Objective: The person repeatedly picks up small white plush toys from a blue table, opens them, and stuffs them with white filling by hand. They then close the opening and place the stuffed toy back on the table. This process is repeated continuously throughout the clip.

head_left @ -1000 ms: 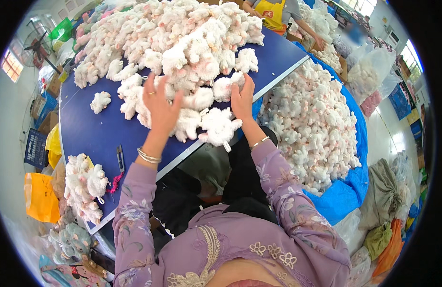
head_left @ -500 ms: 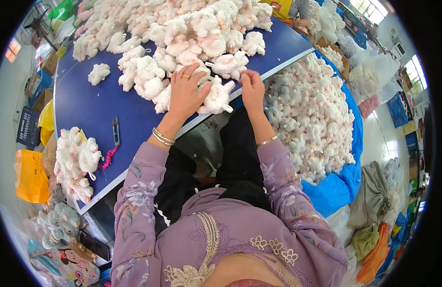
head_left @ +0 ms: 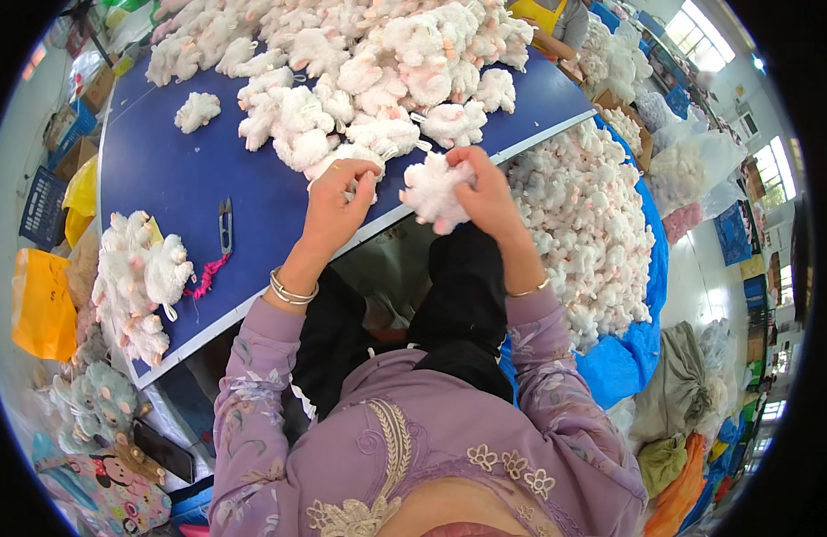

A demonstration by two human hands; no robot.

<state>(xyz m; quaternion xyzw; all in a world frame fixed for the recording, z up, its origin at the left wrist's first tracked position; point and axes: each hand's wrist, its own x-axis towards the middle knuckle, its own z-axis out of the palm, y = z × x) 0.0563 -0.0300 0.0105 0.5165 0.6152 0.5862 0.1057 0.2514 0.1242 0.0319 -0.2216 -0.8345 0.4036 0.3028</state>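
A small white plush toy with pinkish tips hangs just off the table's near edge. My right hand grips it between thumb and fingers at its right side. To its left, my left hand is closed, fingers curled toward the thumb, at the near end of the plush pile. White plush shows beside and between those fingers; whether they hold any of it is hidden. Between my hands and the pile's near toys, small white loops stick out.
The blue table carries thread snips with a pink cord and a small plush group at left. At right, a blue sheet-lined container holds many white plush toys. Another person's arm shows at the far right.
My right hand has taken hold of a plush toy and lifted it toward me off the table edge. My left hand has drawn slightly nearer and its fingers have curled in.
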